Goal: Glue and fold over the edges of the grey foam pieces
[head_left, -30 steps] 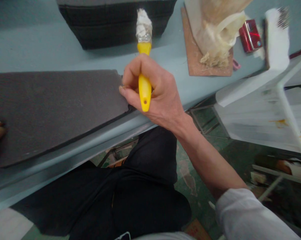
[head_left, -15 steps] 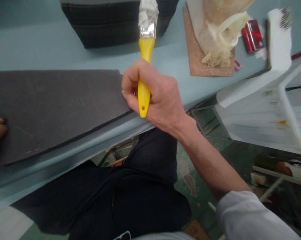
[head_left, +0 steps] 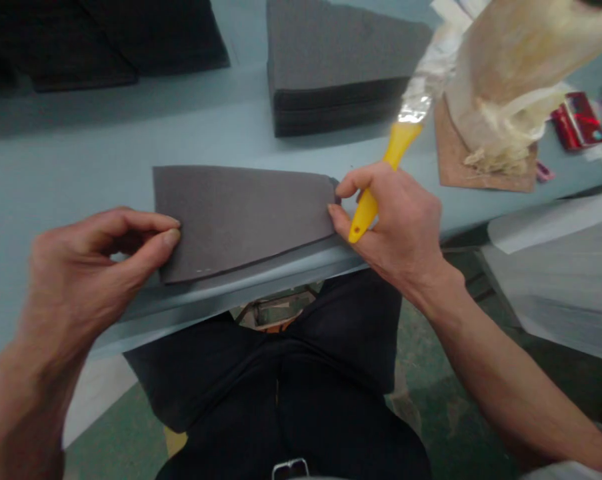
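A dark grey tapered foam-like sheet (head_left: 251,220) lies along the near edge of the blue-grey table (head_left: 105,147). Thumb and fingers of my left hand (head_left: 91,267) pinch its wide left end. My right hand (head_left: 401,220) grips a yellow-handled paintbrush (head_left: 402,141), bristles pointing up and away, coated in something whitish. The thumb and index finger of that same hand also touch the narrow right end of the sheet. Behind it rests a stack of similar grey pieces (head_left: 341,60).
Dark stacked pieces (head_left: 165,33) stand at the back left. On the right, a crusted, whitish plastic container (head_left: 501,80) sits on a brown board (head_left: 451,167), with a shiny red box (head_left: 578,120) beyond it. A white sheet-covered surface (head_left: 571,280) lies lower right.
The view has shifted left, bringing my whole left hand and the grey stack into sight. My right hand still has the brush, now tilted to the right, at the sheet's narrow end.
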